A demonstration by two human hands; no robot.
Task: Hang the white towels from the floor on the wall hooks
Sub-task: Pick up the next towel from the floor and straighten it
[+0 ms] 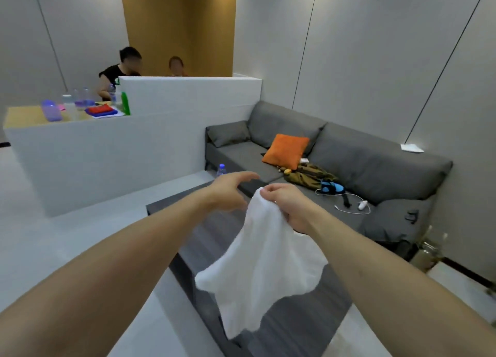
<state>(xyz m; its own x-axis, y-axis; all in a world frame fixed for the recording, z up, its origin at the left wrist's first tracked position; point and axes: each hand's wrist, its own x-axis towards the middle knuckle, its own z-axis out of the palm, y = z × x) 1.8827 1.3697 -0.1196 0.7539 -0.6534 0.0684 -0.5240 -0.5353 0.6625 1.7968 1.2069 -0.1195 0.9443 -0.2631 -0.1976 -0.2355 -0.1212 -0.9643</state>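
The right hand (288, 206) pinches a white towel (264, 265) by its top edge, its grip clamped on the cloth, which hangs over a dark table (295, 327). At ten o'clock of it, the left hand (230, 189) spreads open, holding nothing. A grey sofa (375, 163) lies at one o'clock.

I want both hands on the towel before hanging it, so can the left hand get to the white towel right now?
Probably yes. The left hand is open and holds nothing, just beside the white towel that the right hand pinches at its top, with nothing between them.
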